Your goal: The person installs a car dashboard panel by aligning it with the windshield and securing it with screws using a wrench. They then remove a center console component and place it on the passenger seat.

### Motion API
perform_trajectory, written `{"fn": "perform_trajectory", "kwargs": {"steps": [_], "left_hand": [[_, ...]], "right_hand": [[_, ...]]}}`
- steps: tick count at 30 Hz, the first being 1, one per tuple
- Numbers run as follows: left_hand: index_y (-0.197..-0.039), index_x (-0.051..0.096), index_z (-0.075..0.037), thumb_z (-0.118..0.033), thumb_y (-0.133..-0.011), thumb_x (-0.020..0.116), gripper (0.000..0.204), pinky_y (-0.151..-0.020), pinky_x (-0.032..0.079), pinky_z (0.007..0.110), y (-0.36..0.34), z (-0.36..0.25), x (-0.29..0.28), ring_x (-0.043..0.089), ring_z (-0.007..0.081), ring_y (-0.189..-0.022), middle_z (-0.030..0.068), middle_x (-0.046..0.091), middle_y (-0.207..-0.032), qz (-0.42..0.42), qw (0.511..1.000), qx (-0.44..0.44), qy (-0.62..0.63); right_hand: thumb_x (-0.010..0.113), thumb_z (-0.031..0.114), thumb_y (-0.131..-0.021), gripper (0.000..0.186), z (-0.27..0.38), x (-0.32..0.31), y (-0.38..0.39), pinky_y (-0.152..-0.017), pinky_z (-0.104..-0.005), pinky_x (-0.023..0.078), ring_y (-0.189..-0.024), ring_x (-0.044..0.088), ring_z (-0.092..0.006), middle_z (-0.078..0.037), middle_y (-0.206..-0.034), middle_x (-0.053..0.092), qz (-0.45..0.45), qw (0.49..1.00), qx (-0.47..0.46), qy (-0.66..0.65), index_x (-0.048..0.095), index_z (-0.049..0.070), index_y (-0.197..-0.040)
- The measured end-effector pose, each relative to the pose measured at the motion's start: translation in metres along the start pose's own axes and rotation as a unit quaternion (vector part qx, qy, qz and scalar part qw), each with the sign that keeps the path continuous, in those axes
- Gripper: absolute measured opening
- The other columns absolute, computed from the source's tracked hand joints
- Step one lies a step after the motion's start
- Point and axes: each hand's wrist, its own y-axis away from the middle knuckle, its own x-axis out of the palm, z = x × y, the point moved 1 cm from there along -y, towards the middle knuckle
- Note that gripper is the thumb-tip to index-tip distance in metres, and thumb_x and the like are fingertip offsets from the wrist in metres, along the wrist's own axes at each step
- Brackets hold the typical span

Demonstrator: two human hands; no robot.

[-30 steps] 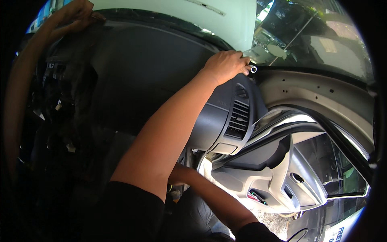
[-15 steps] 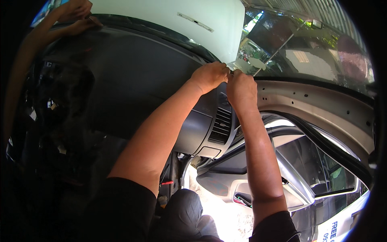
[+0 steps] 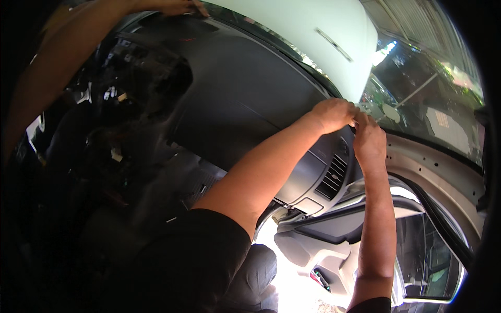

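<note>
My left hand [image 3: 334,115] is curled at the right corner of the black dashboard [image 3: 235,83], by the base of the windscreen. My right hand [image 3: 369,141] is closed right beside it, its fingertips meeting those of the left. Whatever their fingers grip is hidden. Just below both hands are the side air vent [image 3: 333,176] and the curved end panel of the dashboard.
A co-worker's hand [image 3: 185,8] reaches onto the dashboard at upper left. A pale bonnet [image 3: 313,15] lies beyond the windscreen. The open door [image 3: 308,240] is at lower right, below the bare door frame [image 3: 449,172]. Dark exposed dashboard innards fill the left side.
My right hand rose from low by my legs to join my left at the corner. A metal socket seen in my left fingers is now hidden. The view has swung leftward.
</note>
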Motion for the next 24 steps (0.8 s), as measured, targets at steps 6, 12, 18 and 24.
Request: {"fn": "perform_trajectory", "kwargs": {"steps": [6, 12, 18, 24], "left_hand": [[-0.102, 0.075, -0.015, -0.028, -0.096, 0.061, 0.020, -0.087, 0.058, 0.045, -0.003, 0.001, 0.001, 0.073, 0.0328, -0.099, 0.0122, 0.076, -0.102, 0.016, 0.999, 0.018, -0.029], [-0.112, 0.071, -0.011, -0.034, -0.097, 0.063, 0.029, -0.091, 0.057, 0.045, 0.000, -0.002, -0.001, 0.069, 0.0308, -0.111, 0.0113, 0.075, -0.105, -0.016, 0.998, 0.044, -0.050], [-0.107, 0.073, -0.011, -0.035, -0.098, 0.062, 0.028, -0.089, 0.057, 0.045, -0.005, -0.001, -0.003, 0.073, 0.0317, -0.100, 0.0119, 0.076, -0.105, 0.055, 0.997, 0.021, -0.042], [-0.106, 0.074, -0.013, -0.031, -0.097, 0.063, 0.023, -0.084, 0.058, 0.043, -0.005, 0.008, 0.011, 0.074, 0.0298, -0.095, 0.0091, 0.077, -0.094, -0.086, 0.986, 0.100, -0.103]], "right_hand": [[0.060, 0.026, -0.101, 0.023, -0.004, 0.000, 0.003, -0.078, -0.0563, 0.055, -0.088, 0.071, -0.0466, -0.025, -0.092, 0.073, 0.004, 0.996, 0.059, -0.061, 0.066, 0.005, -0.107], [0.062, 0.018, -0.100, 0.016, -0.002, 0.004, -0.005, -0.080, -0.0540, 0.054, -0.093, 0.069, -0.0458, -0.022, -0.097, 0.073, 0.008, 1.000, 0.008, -0.015, 0.066, 0.005, -0.109], [0.057, 0.024, -0.104, 0.024, -0.008, 0.007, -0.001, -0.078, -0.0575, 0.054, -0.088, 0.069, -0.0482, -0.026, -0.087, 0.071, 0.039, 0.996, 0.079, 0.019, 0.062, 0.001, -0.103], [0.055, 0.028, -0.105, 0.028, -0.016, 0.014, -0.006, -0.076, -0.0569, 0.054, -0.086, 0.069, -0.0476, -0.027, -0.083, 0.070, 0.037, 0.998, 0.037, 0.046, 0.061, 0.001, -0.099]]}}
